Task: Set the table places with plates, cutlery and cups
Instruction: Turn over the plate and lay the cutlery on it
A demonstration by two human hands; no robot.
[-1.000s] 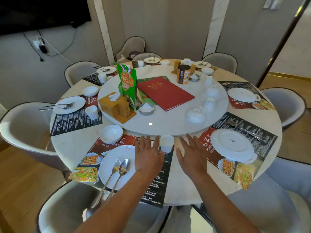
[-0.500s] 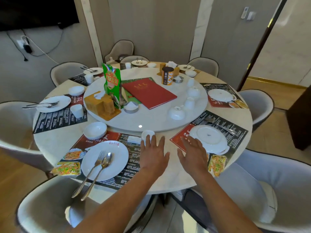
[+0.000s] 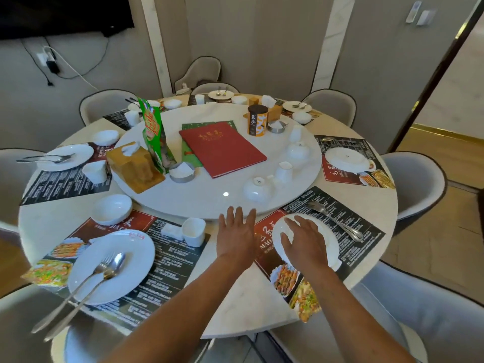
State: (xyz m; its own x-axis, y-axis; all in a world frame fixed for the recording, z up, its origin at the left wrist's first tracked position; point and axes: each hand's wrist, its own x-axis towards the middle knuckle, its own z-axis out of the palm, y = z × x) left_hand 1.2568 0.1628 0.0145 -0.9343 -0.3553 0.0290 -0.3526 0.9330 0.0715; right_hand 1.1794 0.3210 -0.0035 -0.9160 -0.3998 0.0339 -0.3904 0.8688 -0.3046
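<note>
My right hand lies flat with spread fingers on a white plate on the near right placemat. My left hand hovers open over the bare tabletop just left of that mat, holding nothing. A fork and spoon lie on the mat beyond the plate. The near left place has a plate with fork and spoon, a white cup and a bowl. On the turntable stand an upturned bowl and loose cups.
The turntable also carries a red menu, a tissue box, a green bag and a tin. Another plate sits at the far right place. Grey chairs ring the table.
Both hands have shifted right along the table edge. My right hand has come down onto the right plate; my left hand has moved away from the cup.
</note>
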